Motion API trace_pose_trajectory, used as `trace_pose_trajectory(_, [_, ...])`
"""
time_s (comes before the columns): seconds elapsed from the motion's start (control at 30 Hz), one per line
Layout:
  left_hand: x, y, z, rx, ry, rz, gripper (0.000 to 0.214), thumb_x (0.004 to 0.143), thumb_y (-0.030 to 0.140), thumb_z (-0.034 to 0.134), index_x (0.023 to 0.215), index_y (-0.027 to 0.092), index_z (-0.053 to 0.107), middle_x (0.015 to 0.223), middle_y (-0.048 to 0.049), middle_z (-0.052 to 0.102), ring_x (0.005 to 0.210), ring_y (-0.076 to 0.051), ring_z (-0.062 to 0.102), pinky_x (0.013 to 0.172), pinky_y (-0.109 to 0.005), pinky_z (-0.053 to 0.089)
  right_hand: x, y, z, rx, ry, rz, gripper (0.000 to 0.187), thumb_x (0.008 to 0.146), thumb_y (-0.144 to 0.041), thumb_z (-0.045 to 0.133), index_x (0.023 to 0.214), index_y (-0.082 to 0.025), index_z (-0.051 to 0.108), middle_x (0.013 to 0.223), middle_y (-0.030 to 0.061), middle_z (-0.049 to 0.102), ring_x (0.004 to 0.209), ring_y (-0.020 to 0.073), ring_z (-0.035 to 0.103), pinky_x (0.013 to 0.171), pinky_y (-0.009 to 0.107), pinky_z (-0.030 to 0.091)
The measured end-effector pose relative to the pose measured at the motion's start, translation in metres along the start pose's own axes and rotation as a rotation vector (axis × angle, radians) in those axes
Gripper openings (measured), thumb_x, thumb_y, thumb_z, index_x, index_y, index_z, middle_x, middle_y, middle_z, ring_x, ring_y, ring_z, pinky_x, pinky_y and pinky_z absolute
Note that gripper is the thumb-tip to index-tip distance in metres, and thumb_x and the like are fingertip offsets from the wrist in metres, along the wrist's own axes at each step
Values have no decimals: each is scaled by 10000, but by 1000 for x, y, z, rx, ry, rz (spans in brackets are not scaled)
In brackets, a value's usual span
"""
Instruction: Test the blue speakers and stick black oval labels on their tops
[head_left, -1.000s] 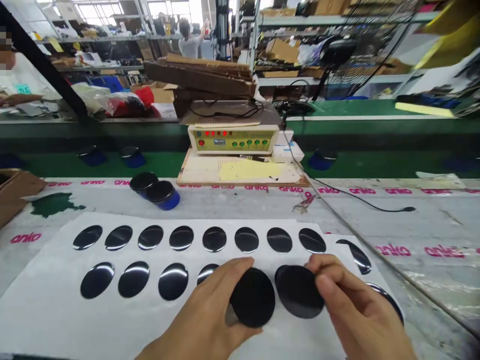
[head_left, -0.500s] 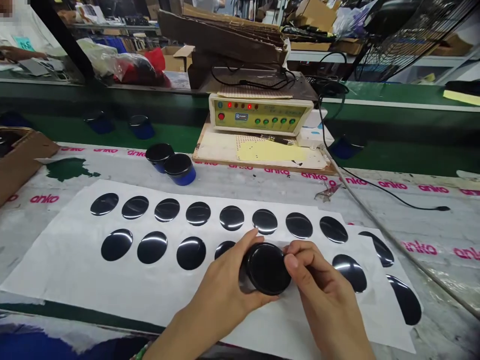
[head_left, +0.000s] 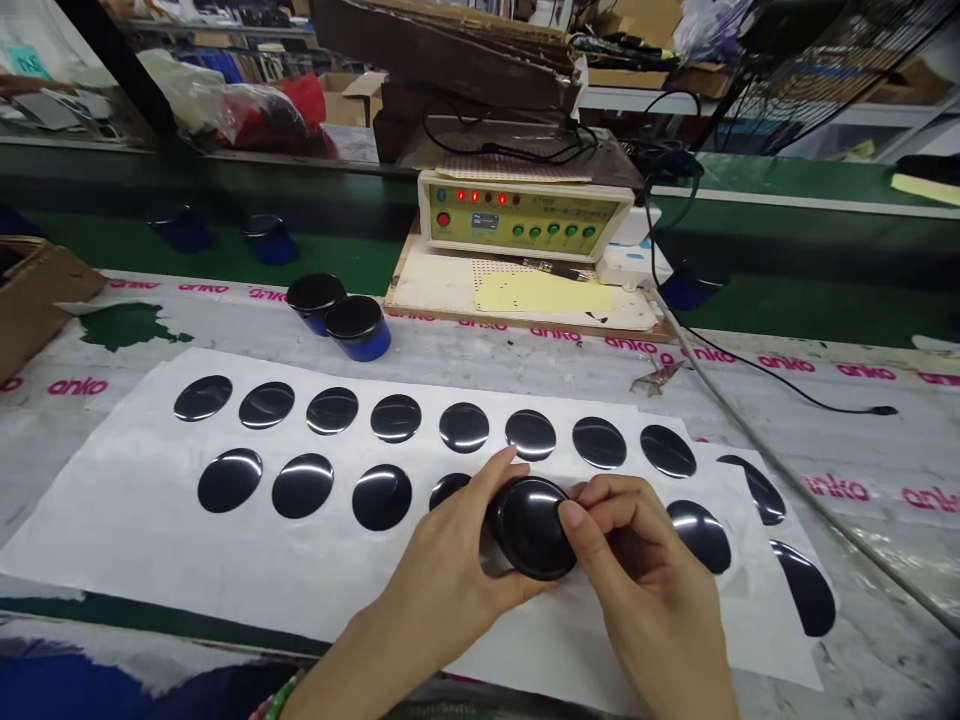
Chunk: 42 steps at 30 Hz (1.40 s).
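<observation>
Left hand (head_left: 459, 548) grips the round black piece (head_left: 534, 530) over the white sheet (head_left: 300, 572), right hand (head_left: 654, 565) pinching its right edge; looks like disc-seating in progress, so next move likely calls for even thumb pressure around the rim.

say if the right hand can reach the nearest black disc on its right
Probably yes: the black disc lies beside the right hand, nothing visibly between, though that hand touches the round black piece.

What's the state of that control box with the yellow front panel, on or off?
On, it appears: the control box has red lights glowing along the top of its front panel.
</observation>
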<state>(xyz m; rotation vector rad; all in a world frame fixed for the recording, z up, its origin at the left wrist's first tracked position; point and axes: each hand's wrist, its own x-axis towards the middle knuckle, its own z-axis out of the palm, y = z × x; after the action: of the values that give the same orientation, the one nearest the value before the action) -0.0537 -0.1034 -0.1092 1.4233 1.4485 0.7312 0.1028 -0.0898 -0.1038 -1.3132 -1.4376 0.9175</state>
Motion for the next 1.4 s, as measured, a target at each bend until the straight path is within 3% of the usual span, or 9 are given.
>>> trace_pose_trajectory(0.47, [-1, -5, 4, 43, 52, 76, 967, 698, 335, 789, 1381, 500, 123, 1292, 94, 591, 1140, -162, 600, 952, -344, 510, -1, 0, 2, -67, -5, -26, 198, 860, -226, 613, 681, -213, 529, 845, 7, 527, 812, 124, 574, 669, 198, 503])
trace_pose_trajectory(0.57, [-2, -9, 4, 123, 64, 219, 867, 759, 340, 741, 1402, 470, 174, 1331, 45, 561, 1169, -178, 580, 969, -339, 504, 1, 1, 0, -110, -30, -39, 215, 877, -251, 586, 685, -215, 499, 826, 10, 526, 800, 133, 571, 648, 214, 493])
trace_pose_trajectory(0.7, [-3, -14, 2, 309, 58, 478, 561, 892, 340, 577, 1396, 388, 336, 1425, -53, 443, 1234, -211, 520, 1002, -350, 475, 7, 2, -17, -377, -120, 25, 323, 855, -423, 597, 662, -222, 433, 653, -23, 487, 571, 119, 493, 485, 231, 415])
trace_pose_trajectory(0.8, [-4, -14, 4, 342, 68, 482, 591, 896, 326, 571, 1412, 411, 294, 1415, -64, 442, 1240, -228, 509, 986, -386, 485, 8, -3, -30, -537, -63, 156, 323, 814, -552, 601, 857, -243, 519, 572, -55, 482, 485, 124, 486, 443, 243, 402])
trace_pose_trajectory(0.83, [-4, -13, 5, 308, 73, 445, 684, 880, 322, 599, 1436, 428, 215, 1400, -55, 462, 1237, -227, 510, 982, -397, 489, 6, -5, -31, -536, -64, 146, 347, 829, -557, 579, 999, -258, 533, 637, -41, 542, 528, 136, 538, 477, 253, 445])
trace_pose_trajectory(0.9, [-5, -10, 8, 211, 96, 381, 951, 812, 316, 685, 1461, 434, -1, 1350, -35, 521, 1209, -225, 530, 969, -413, 500, 1, -11, -27, -522, -147, 24, 453, 869, -533, 534, 1257, -311, 461, 984, 28, 635, 788, 179, 645, 638, 292, 538])
trace_pose_trajectory(1.0, [-7, -1, 9, 170, 199, 378, 1187, 703, 217, 759, 1450, 408, -143, 1284, -19, 573, 1130, -234, 569, 942, -427, 515, -8, -17, -15, -556, -344, -213, 551, 901, -449, 516, 1412, -357, 330, 1449, 33, 395, 1231, 225, 505, 914, 331, 525])
trace_pose_trajectory(1.17, [-12, 13, 4, 292, 306, 474, 1136, 681, 98, 669, 1472, 378, -97, 1284, -26, 569, 1035, -252, 586, 857, -409, 545, -11, -23, -8, -602, -389, -389, 590, 918, -285, 465, 1475, -278, 271, 1508, 65, 314, 1334, 230, 397, 1027, 358, 455])
trace_pose_trajectory(1.4, [-15, 30, -2, 347, 234, 444, 1120, 704, 289, 731, 1474, 361, -80, 975, -8, 673, 890, -259, 627, 763, -393, 553, -12, -27, -24, -651, -381, -427, 584, 895, -347, 516, 1450, -303, 341, 1442, 78, 427, 1254, 247, 500, 939, 337, 526])
